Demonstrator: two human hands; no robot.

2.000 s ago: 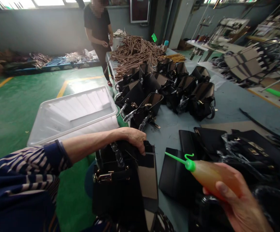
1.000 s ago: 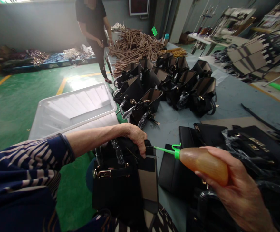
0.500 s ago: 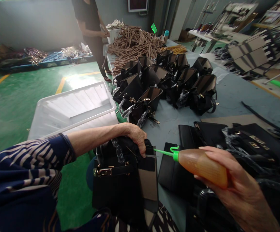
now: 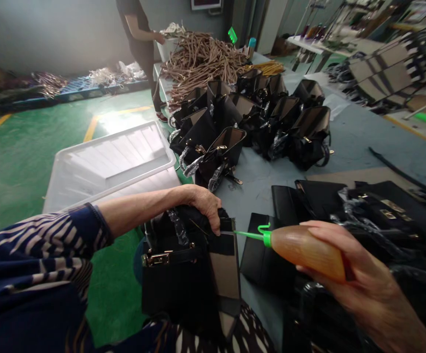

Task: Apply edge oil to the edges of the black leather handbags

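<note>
A black handbag [image 4: 176, 287] with a gold clasp and a beige side panel rests on my lap by the table edge. My left hand [image 4: 206, 208] grips its upper edge, fingers bent over the black material. In my right hand [image 4: 348, 274] lies a squeeze bottle [image 4: 304, 250] of amber liquid, held on its side. Its thin green nozzle [image 4: 249, 235] points left, with the tip at the top edge of the bag's side panel. Whether the tip touches the panel I cannot tell. Clear plastic wraps the bag's handle.
Several black handbags [image 4: 231, 115] stand open farther back on the grey table [image 4: 356, 132]. Brown straps [image 4: 205, 59] are heaped behind them. More black bag pieces [image 4: 319, 196] lie at right. A white plastic bin [image 4: 113, 169] is at left; a person [image 4: 139, 44] stands at the back.
The view has tilted down slightly. My hands, the bag and the bottle keep nearly the same places. At the back, the person's hand has moved to the white container by the straps.
</note>
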